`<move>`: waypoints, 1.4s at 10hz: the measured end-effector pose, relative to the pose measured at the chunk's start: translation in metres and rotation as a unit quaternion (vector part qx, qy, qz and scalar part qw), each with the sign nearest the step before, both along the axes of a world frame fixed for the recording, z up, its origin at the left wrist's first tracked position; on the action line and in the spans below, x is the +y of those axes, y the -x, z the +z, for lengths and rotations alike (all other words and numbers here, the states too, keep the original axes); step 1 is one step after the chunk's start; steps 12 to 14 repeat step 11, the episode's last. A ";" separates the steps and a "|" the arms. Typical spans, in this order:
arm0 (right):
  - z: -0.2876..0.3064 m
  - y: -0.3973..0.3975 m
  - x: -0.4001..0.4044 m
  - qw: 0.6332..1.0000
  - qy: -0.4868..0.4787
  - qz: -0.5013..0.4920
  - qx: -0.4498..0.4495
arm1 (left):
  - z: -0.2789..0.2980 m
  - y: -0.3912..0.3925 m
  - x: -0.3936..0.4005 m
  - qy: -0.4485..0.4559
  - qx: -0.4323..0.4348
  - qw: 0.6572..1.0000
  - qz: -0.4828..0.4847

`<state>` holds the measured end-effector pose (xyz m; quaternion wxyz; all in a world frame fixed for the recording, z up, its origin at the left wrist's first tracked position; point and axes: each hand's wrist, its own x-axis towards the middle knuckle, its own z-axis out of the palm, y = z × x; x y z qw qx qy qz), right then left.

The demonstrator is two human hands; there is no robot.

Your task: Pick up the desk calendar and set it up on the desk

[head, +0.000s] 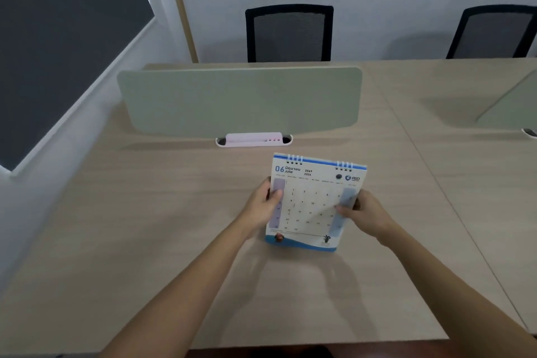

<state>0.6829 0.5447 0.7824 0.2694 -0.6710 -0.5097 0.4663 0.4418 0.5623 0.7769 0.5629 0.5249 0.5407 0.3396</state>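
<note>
The calendar (315, 202) is held at the centre of the desk (145, 241), page side toward the person, spiral binding at 12 o'clock and the blue bottom edge at 6 o'clock. It leans slightly to 1 o'clock. Whether the bottom edge touches the desk or hangs just above it cannot be told; a soft shadow lies below it.

Left hand (266, 205): grip closed on the calendar's 9 o'clock edge, thumb on the page face, fingers behind. Right hand (364, 212): grip closed on the 3 o'clock edge, fingertips pressing the page face, the rest of the hand behind the card.

Reason for the hold — a grip on each side edge keeps the sheet square and leaves the back free, which is probably where the folding stand sits (the stand itself is hidden from this view). Holding it face-on also lets the person check that the June page reads upright.

Beyond the calendar, at 12 o'clock, a pink tray (253, 139) sits at the foot of the divider (238, 99), well clear of the hands.

Judged stage: pick-up done, set-up in hand. The next move likely calls for spreading the base so the calendar stands unaided.
</note>
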 end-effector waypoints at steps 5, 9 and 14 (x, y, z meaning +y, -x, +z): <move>0.026 -0.100 0.240 0.998 -0.052 0.014 -0.023 | 0.022 -0.106 0.231 0.005 0.025 1.000 0.018; -0.008 -0.121 0.303 0.997 -0.020 0.072 -0.003 | -0.010 -0.118 0.271 0.044 0.013 0.998 0.035; 0.003 -0.114 0.280 0.994 -0.013 0.016 -0.108 | -0.014 -0.107 0.250 0.041 0.061 0.993 0.096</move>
